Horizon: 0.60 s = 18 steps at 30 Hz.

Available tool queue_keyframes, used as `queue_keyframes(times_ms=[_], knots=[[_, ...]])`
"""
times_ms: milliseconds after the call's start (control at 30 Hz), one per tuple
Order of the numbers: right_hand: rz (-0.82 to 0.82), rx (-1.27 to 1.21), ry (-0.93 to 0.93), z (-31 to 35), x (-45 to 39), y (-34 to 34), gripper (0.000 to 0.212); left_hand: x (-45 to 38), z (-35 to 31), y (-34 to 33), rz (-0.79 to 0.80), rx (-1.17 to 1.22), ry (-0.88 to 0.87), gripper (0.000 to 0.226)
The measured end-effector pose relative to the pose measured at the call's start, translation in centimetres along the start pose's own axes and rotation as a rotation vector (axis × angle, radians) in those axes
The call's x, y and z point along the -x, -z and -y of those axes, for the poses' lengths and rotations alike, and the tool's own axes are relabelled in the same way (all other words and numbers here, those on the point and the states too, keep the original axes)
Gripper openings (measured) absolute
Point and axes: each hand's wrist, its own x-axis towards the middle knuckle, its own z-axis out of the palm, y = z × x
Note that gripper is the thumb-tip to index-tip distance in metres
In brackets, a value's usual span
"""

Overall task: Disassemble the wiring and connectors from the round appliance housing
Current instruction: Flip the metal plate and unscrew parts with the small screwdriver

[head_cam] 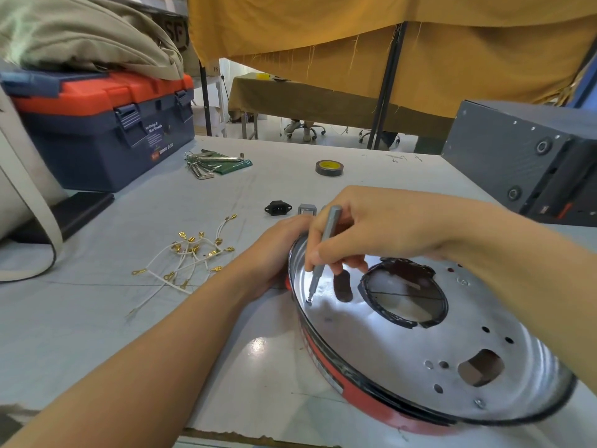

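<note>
I start with the white worktable [135, 324], where the round housing [429, 360] lies tipped toward me at the near right, its shiny metal floor facing up and its red-and-black wall [326, 360] resting on the table. I judge it a thin pressed-steel pan: light, stiff, slick on the polished face, and likely to skate or rock on its rim if pushed off-centre. The ragged black edge round the big central opening [403, 295] looks sharp, so I would keep my grip on the outer wall, not inside.

That is where my left hand [274, 253] sits, curled round the far rim to steady the pan; its fingertips are hidden behind the wall, so I cannot tell how tightly they close.

My right hand [378, 227] comes in from above, thumb and first fingers pinched on a slim grey precision screwdriver [324, 250], the other fingers folded loosely beneath. The tip stands on a small screw [309, 300] in the floor near the left wall. The driver is thin and smooth, so I expect it to cam out unless I press straight down the shaft.

Well apart on the table to the left lies a tangle of white leads with brass terminals [190, 257], already free of the housing. Beyond the rim sit a black power inlet socket [277, 208] and, just beside it, a small grey switch block [306, 209]. By that I judge the wiring mostly out, with fasteners remaining.
</note>
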Motion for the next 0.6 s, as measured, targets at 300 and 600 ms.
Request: queue_keyframes(times_ms=[300,600], knots=[[-0.075,0.416,-0.006,2.3,-0.7,0.1,0.012,0.2,-0.1,-0.1,0.071,0.025,-0.016,0.028],[-0.093,0.444,0.002,1.8,-1.2,-0.5,0.026,0.5,-0.3,-0.1,0.067,0.002,-0.06,0.032]])
